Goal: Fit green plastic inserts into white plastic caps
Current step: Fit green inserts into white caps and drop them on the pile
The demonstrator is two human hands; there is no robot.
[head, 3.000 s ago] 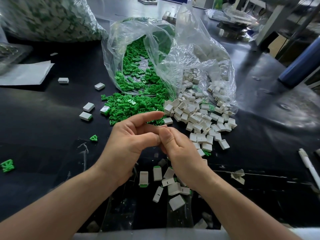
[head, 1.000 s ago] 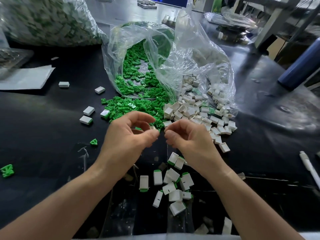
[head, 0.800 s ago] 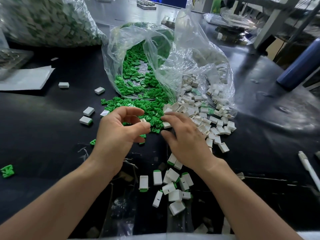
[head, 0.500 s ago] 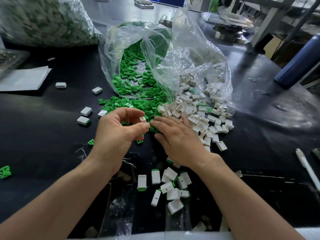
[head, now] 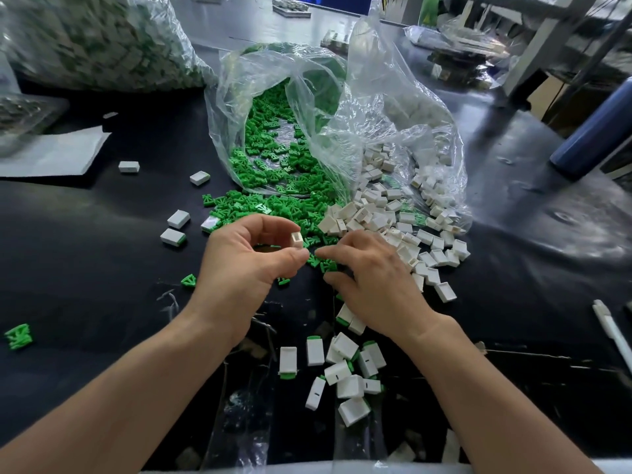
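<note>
On the black tabletop (head: pixel 89 275) a stray insert (head: pixel 18 335) lies far left. 2 filled caps (head: pixel 172 236) sit side by side, left of the left hand (head: pixel 246 265). That hand's thumb and forefinger are clamped on 1 white cap (head: pixel 297 240), its open end showing, held over the near edge of the green inserts (head: pixel 273 210) that spill from a clear bag (head: pixel 307 107). A finished pile (head: pixel 345 374) lies between the forearms. The right hand (head: pixel 372 285) sits knuckles-up at the heap's edge, fingers bent down onto the inserts; whether they grip 1, I cannot tell. Empty caps (head: pixel 393 217) spread just right of it. A pen (head: pixel 612 333) lies far right.
</note>
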